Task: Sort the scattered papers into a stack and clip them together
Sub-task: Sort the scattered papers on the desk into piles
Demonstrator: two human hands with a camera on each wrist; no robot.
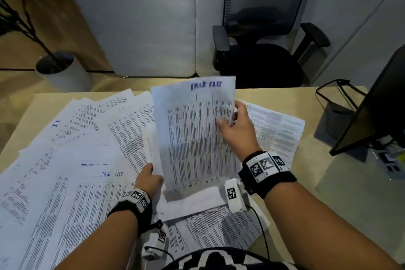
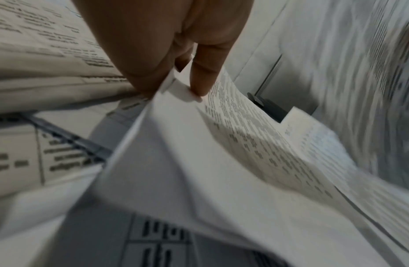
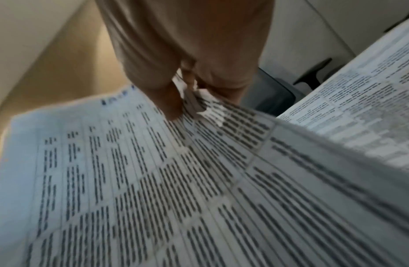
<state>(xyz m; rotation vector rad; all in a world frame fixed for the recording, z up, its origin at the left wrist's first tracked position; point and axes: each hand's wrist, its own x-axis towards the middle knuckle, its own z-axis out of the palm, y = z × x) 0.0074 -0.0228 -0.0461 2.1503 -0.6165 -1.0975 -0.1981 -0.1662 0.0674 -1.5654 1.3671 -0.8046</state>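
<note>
A printed sheet (image 1: 195,133) headed in blue handwriting stands lifted above the desk, tilted toward me. My right hand (image 1: 235,123) pinches its right edge, thumb on the printed face; in the right wrist view the same sheet (image 3: 130,180) runs under my thumb (image 3: 171,101). My left hand (image 1: 151,178) grips the lower left corner of the held papers (image 2: 198,162), thumb and a finger (image 2: 203,72) on either side. Several other printed sheets (image 1: 76,149) lie fanned over the desk, more (image 1: 280,129) to the right. No clip is visible.
The wooden desk (image 1: 328,182) carries a dark monitor (image 1: 377,103) at the right with a wire holder (image 1: 337,103) beside it. Beyond the desk stand a black office chair (image 1: 260,55), grey partitions and a potted plant (image 1: 54,68) at the left.
</note>
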